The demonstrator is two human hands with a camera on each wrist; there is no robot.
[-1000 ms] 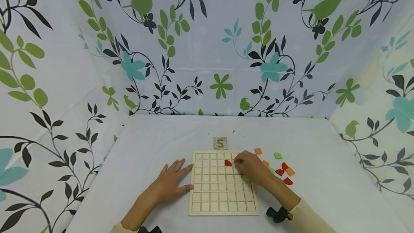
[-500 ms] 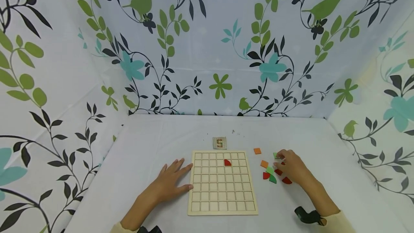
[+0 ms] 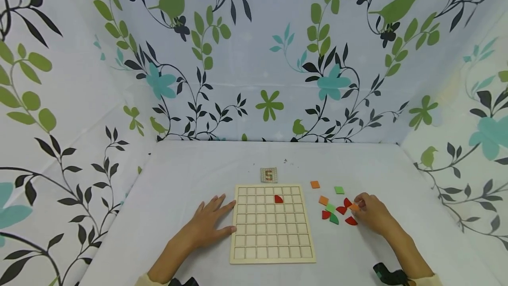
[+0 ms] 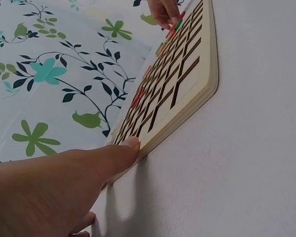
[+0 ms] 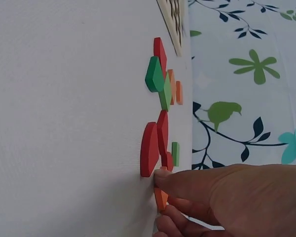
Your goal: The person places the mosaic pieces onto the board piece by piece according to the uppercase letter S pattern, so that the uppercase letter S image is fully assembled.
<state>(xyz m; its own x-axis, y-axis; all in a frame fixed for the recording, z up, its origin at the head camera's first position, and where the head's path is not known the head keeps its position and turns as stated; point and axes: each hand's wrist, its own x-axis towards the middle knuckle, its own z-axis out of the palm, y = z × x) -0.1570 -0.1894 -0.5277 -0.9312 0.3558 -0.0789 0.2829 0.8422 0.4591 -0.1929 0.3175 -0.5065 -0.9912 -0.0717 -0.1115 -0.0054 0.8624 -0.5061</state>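
Note:
In the head view a wooden grid board [image 3: 262,229] lies on the white cloth, with one red quarter-circle tile [image 3: 279,199] in a cell near its top. My left hand [image 3: 209,223] lies spread at the board's left edge; the left wrist view shows its thumb on the rim. Right of the board, my right hand [image 3: 374,214] pinches an orange square tile [image 5: 161,197] between thumb and fingers at the outer side of the tile pile. Close by are red quarter-circle tiles [image 3: 351,220], a dark green one [image 3: 334,219] and light green squares [image 3: 339,190].
A small card with a pattern like an S or 5 [image 3: 269,175] lies behind the board. Two more orange squares [image 3: 315,184] sit between board and pile. Patterned cloth [image 3: 270,56] hangs at the back and sides.
My right hand has left the board's top right, where the red tile stays, and moved right to the tile pile, where it now pinches an orange tile. The left hand has stayed put.

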